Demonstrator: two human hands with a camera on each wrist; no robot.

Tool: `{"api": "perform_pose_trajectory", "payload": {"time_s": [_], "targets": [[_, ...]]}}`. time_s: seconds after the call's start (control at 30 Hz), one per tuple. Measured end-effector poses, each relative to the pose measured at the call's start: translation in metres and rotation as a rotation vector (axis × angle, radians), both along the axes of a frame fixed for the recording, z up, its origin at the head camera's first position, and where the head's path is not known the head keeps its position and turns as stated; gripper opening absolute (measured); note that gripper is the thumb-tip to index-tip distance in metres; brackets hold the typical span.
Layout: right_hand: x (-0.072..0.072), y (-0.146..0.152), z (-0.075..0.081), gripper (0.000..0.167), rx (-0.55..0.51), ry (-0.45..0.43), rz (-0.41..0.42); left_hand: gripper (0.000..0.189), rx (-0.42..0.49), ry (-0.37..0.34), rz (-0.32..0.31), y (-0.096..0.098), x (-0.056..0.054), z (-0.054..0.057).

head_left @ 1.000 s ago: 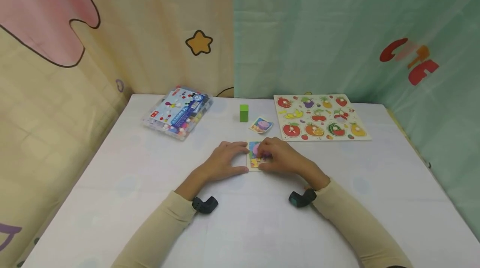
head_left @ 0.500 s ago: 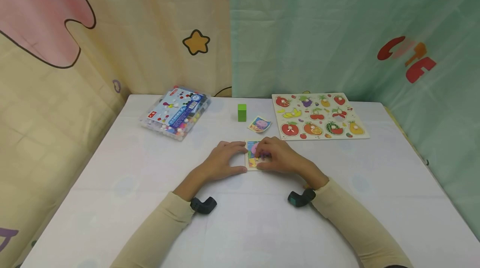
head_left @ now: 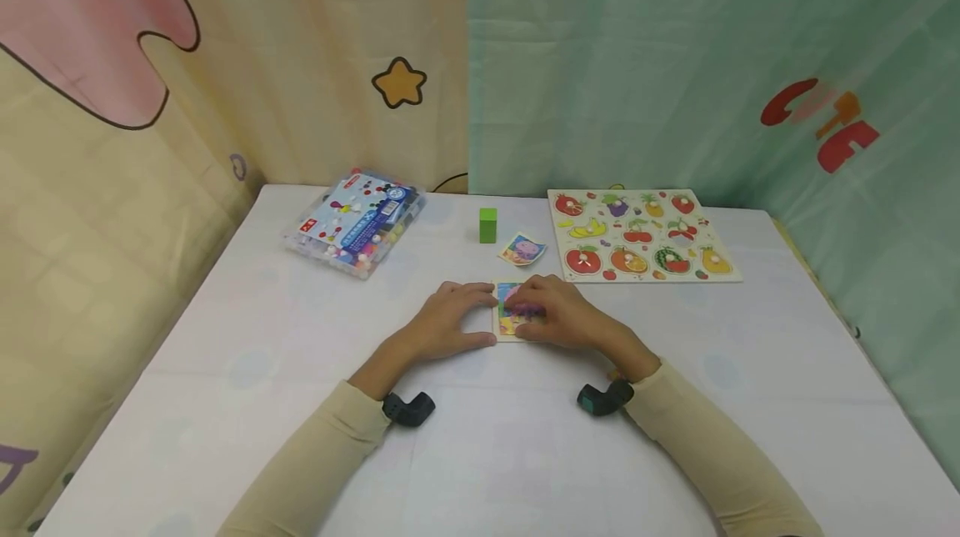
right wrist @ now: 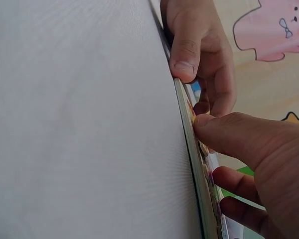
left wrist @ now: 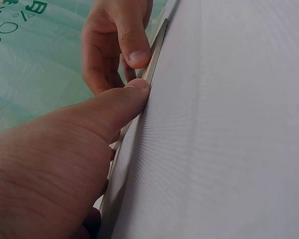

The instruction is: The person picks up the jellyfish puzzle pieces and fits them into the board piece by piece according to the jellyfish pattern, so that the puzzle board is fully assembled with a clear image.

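A small square picture puzzle in a pale frame lies flat on the table, partly hidden under the right hand. My left hand holds the frame's left side, thumb at the near corner and fingers farther up. Over the puzzle's right part, my right hand rests spread fingertips and thumb on the colourful pieces. In the right wrist view, the right thumb touches the top near the board's edge, with the other fingertips apart from it. The left wrist view shows the left thumb against that thin edge.
Beyond the puzzle lies a loose picture card, with a green block standing behind it. A fruit peg board lies at the back right. A clear plastic case of colourful beads lies at the back left. Curtains hang behind the white table.
My right index finger has stretched slightly left across the pieces. The left hand keeps its hold, and the puzzle stays in place; the head view shifts slightly.
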State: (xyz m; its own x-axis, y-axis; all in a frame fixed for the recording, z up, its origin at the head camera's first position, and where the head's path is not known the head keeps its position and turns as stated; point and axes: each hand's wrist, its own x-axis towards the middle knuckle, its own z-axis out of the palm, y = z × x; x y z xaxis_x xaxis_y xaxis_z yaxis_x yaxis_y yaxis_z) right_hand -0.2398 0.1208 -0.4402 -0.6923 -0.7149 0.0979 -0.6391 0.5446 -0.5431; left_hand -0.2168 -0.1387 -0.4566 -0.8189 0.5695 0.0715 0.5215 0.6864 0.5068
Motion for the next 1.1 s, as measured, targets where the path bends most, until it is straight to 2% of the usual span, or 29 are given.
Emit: {"api": "perform_pose_trajectory", "payload": {"time_s": [0.63, 1.1], "targets": [[0.0019, -0.0036, -0.0022, 0.027, 0.047, 0.018, -0.051, 0.058, 0.012, -0.004, 0.006, 0.0002, 0.0036, 0.0034], [0.0017, -0.0036, -0.0021, 0.026, 0.052, 0.028, -0.056, 0.058, 0.005, 0.002, -0.003, 0.0012, 0.0013, 0.0030]]}}
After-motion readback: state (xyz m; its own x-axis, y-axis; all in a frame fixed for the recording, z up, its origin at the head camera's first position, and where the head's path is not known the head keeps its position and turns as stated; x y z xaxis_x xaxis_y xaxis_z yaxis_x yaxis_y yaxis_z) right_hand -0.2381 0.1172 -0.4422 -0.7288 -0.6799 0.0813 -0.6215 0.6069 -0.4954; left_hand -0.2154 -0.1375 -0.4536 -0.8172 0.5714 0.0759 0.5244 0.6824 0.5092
